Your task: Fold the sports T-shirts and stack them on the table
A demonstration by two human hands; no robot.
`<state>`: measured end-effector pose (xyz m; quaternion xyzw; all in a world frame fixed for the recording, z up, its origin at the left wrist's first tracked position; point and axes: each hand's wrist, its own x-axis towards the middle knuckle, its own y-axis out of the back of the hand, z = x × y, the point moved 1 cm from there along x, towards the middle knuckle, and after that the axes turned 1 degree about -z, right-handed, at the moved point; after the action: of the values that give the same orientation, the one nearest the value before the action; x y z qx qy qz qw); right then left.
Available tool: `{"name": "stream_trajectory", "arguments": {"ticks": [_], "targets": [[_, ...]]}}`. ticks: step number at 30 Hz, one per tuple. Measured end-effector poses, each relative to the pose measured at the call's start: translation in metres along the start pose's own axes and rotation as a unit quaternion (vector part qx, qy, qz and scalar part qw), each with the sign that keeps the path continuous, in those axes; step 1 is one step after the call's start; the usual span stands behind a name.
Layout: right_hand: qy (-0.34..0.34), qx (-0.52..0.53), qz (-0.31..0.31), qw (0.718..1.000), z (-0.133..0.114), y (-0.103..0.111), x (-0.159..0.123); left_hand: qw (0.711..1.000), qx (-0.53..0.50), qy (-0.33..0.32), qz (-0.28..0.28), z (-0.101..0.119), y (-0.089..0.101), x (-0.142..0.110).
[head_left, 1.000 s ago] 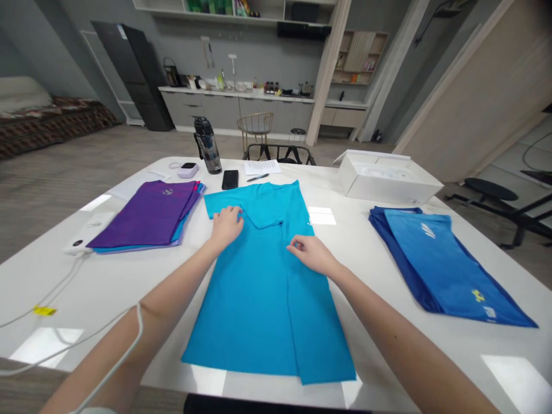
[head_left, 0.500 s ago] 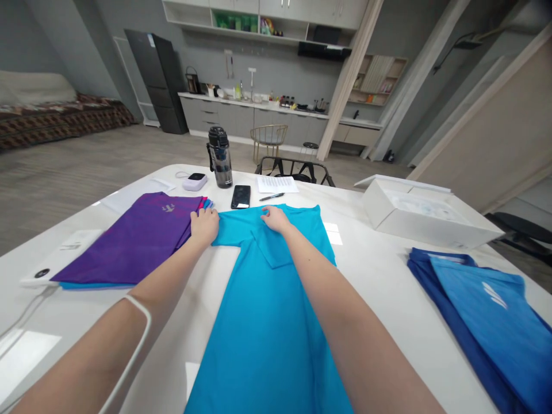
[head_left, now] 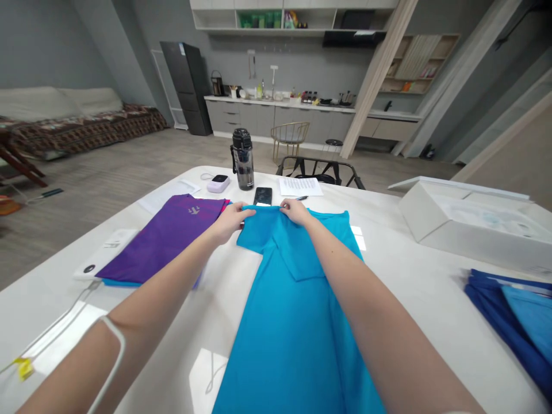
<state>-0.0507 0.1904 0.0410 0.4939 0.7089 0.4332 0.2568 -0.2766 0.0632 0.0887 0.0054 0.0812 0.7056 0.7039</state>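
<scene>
A turquoise T-shirt point(head_left: 288, 333) lies lengthwise on the white table in front of me, one side folded inward with its sleeve on top. My left hand point(head_left: 233, 220) pinches the far corner of the other sleeve, thumb above the cloth. Along the shoulder edge, my right hand point(head_left: 295, 211) has its fingers closed on the fabric. Between the two hands the cloth edge is slightly raised. Left of my left hand sits a stack of folded shirts with a purple shirt point(head_left: 168, 236) uppermost.
Beyond the shirt stand a water bottle point(head_left: 244, 160), a phone point(head_left: 263, 196), a printed sheet point(head_left: 301, 186) and a small lilac device point(head_left: 218, 184). To the right are an open white box point(head_left: 474, 230) and folded blue shirts point(head_left: 513, 322). A white cable point(head_left: 116, 345) crosses my left forearm.
My left hand has gone from resting flat near the sleeve end to gripping its far edge. The sleeve and shoulder edge have lifted a little. The view has swung left.
</scene>
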Motion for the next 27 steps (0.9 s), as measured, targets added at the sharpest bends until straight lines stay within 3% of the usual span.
{"name": "stream_trajectory", "arguments": {"ticks": [3,7,10,13,15,17,19,21,23,27], "targets": [[0.030,0.097,0.036,0.994,0.016,0.026,-0.004,0.990,-0.111,-0.014,-0.082,0.041,-0.038,-0.005],[0.038,0.266,0.051,0.962,0.050,0.061,-0.024,0.969,-0.180,-0.046,-0.161,0.073,-0.124,-0.004],[-0.031,0.289,0.054,0.955,0.087,0.076,-0.050,0.965,-0.200,-0.036,-0.167,0.055,-0.195,0.002],[-0.130,0.274,0.090,0.949,0.126,0.082,-0.082,0.991,-0.045,-0.031,-0.123,0.015,-0.233,0.010],[-0.168,0.253,0.107,0.947,0.143,0.084,-0.106,0.976,0.155,-0.128,-0.084,-0.008,-0.235,0.016],[-0.179,0.184,0.109,0.960,0.150,0.085,-0.129,0.911,0.345,-0.217,-0.055,-0.021,-0.224,0.025],[-0.186,0.082,0.102,0.974,0.148,0.085,-0.149,0.842,0.487,-0.231,-0.015,-0.026,-0.211,0.037],[-0.193,0.004,0.092,0.977,0.141,0.082,-0.165,0.797,0.570,-0.199,0.003,-0.026,-0.202,0.051],[-0.201,-0.028,0.090,0.975,0.136,0.076,-0.176,0.782,0.603,-0.157,0.001,-0.026,-0.199,0.066],[-0.200,-0.008,0.110,0.973,0.136,0.068,-0.185,0.784,0.610,-0.115,-0.002,-0.027,-0.198,0.088]]}}
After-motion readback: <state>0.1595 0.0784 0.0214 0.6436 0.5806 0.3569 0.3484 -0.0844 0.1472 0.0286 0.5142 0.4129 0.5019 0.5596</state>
